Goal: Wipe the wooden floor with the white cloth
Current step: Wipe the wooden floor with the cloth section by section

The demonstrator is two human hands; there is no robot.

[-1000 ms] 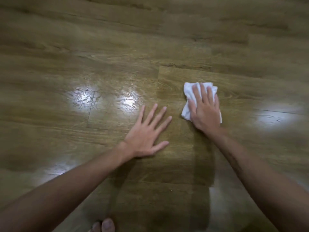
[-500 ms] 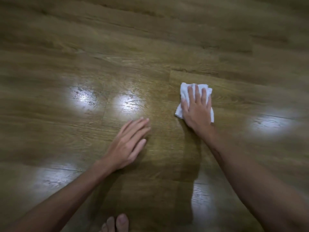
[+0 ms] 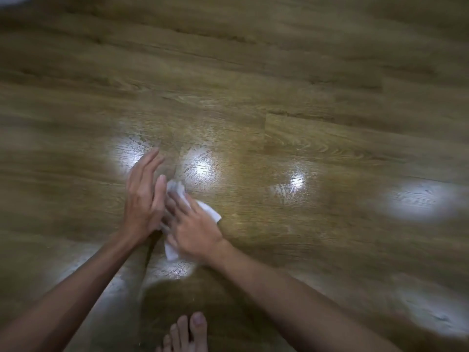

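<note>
White cloth (image 3: 208, 212): I am seeing it lying bunched on the wooden floor (image 3: 317, 148), beyond my toes (image 3: 187, 331). Right hand (image 3: 195, 231) is pressing it, fingers straight. Left hand (image 3: 143, 196), fingers extended, is meeting the cloth's left side. Risk: bunched cloth is likely leaving streaks.

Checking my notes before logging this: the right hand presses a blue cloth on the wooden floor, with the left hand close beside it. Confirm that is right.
One detail is wrong: the cloth is white, not blue. The head view shows the right hand pressing it on the wooden floor, with the left hand close beside it.
</note>
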